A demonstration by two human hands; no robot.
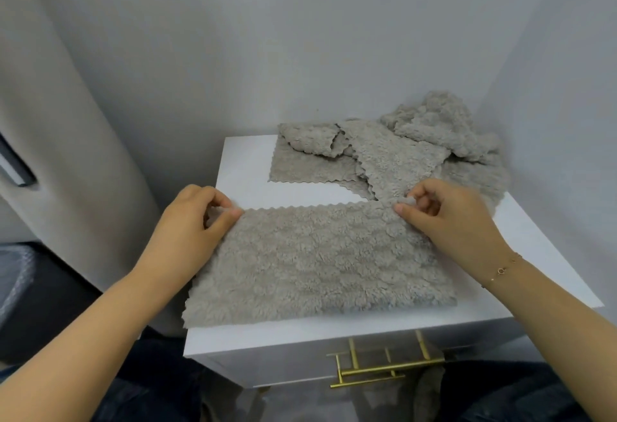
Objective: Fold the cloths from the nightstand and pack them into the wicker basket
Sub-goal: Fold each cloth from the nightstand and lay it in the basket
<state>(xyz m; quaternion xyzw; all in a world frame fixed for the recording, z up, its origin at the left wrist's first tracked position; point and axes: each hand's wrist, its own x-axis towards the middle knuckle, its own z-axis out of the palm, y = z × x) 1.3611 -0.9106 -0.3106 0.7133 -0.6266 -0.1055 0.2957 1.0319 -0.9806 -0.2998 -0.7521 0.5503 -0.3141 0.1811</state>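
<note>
1. Setting: a white nightstand (541, 248) stands in a corner of pale grey walls, with a grey curtain (66, 121) hanging to its left. Brass drawer handles (384, 371) show on its front.
2. Work item: one beige fleece cloth (317, 264) lies spread flat over the near half of the top, its near-left corner overhanging the front left edge.
3. Left hand (190, 224): thumb and fingers pinched shut on the cloth's far-left corner.
4. Right hand (447, 218): pinched shut on the far-right corner; a thin bracelet (500, 269) sits at the wrist.
5. Remaining stock: a loose heap of cloths (417, 144) occupies the far right corner, just beyond the held edge.
6. Wicker basket: not in view.
7. Recommendation: likely the first fold. Lift both corners level, bring the scalloped far edge squarely onto the near edge, and avoid snagging the heap.
</note>
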